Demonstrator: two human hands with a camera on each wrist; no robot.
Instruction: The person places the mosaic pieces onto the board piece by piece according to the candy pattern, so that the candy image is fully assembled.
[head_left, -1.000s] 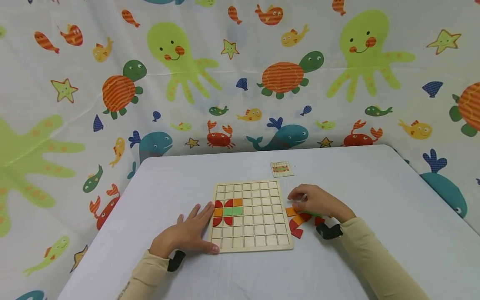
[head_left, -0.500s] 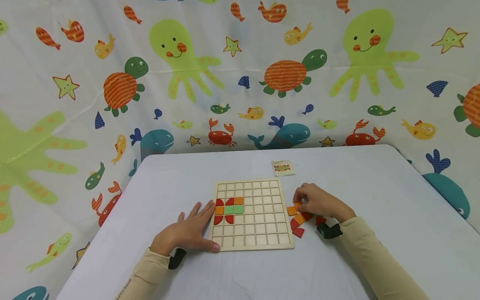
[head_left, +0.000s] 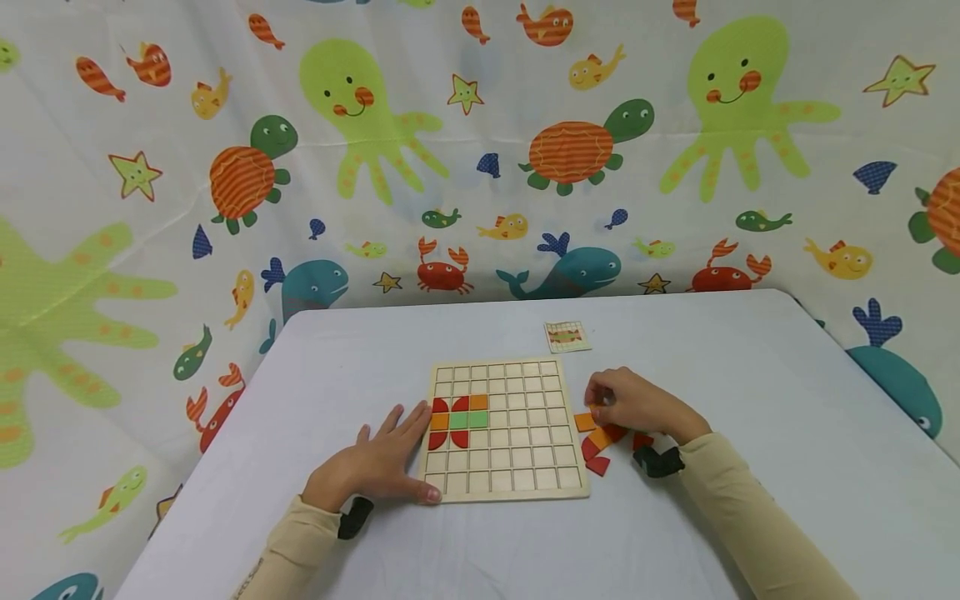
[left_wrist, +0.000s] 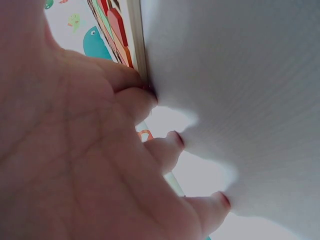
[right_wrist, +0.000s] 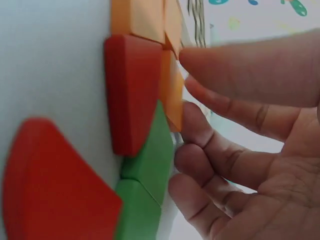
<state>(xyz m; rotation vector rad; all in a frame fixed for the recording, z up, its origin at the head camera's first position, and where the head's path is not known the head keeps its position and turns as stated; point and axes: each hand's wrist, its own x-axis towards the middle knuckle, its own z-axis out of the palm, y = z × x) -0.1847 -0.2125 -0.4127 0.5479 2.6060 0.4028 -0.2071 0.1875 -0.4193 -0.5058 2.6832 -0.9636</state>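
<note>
The right hand (head_left: 637, 404) has drawn its fingers closer together since a second ago, over the loose tiles (head_left: 597, 439) right of the grid board (head_left: 522, 458), whether pinching one I cannot tell, while the left hand (head_left: 371, 468), fingers spread, touches the board's left edge.

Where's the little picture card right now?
In the head view, the picture card lies on the white table, right of centre, just beyond the far right corner of the wooden grid board.
</note>
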